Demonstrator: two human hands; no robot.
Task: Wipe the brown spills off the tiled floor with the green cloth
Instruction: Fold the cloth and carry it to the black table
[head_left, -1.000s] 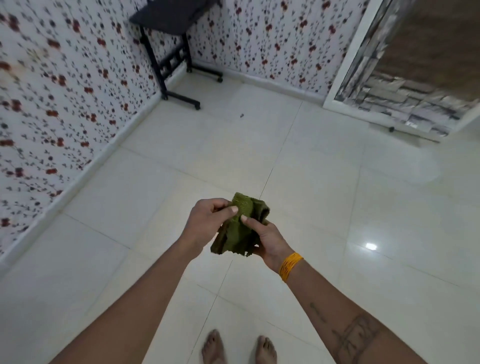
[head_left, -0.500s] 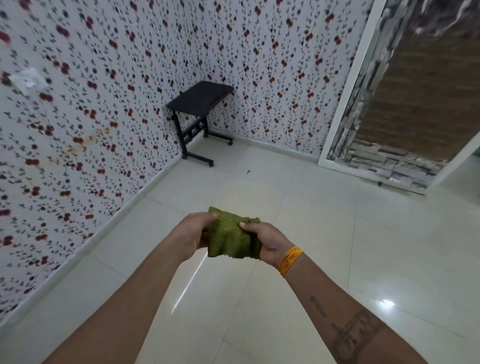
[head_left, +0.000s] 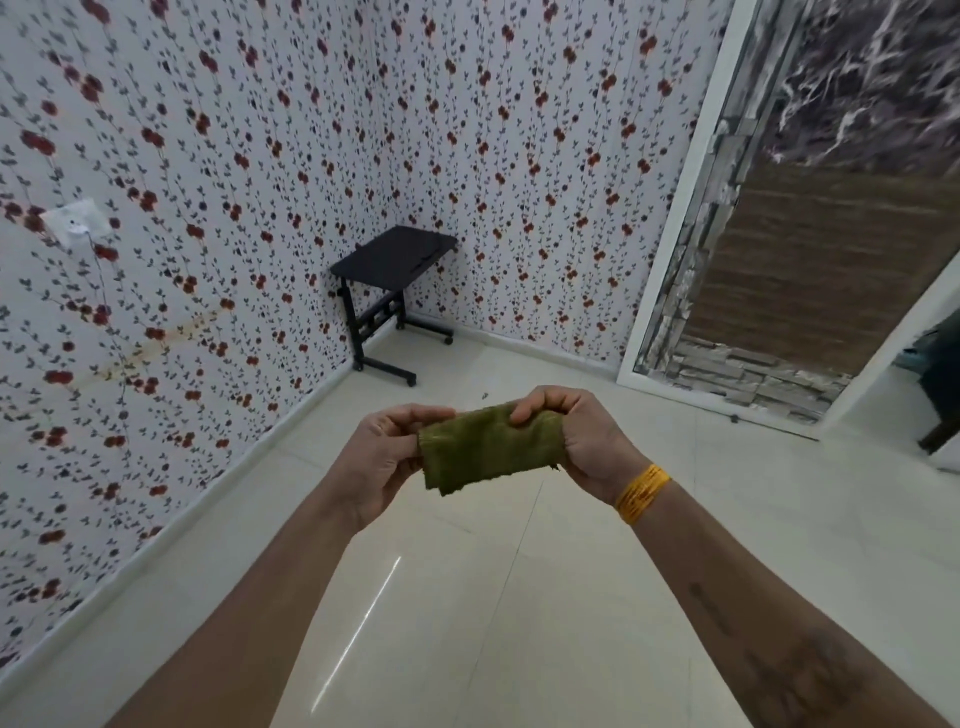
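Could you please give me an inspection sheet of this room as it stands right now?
Surface: pale glossy tiled floor; no brown spills seen, only a small dark speck near the hands.
Job's things: green cloth, stretched flat between both hands, off the floor.
Clutter: nothing seen.
Grippers: left hand and right hand each pinch one end of the cloth.
Cables: thin wire hanging from the wall socket.
Surroundings: floral wallpaper, black wheeled table in the corner, stone-pattern panel on the right.
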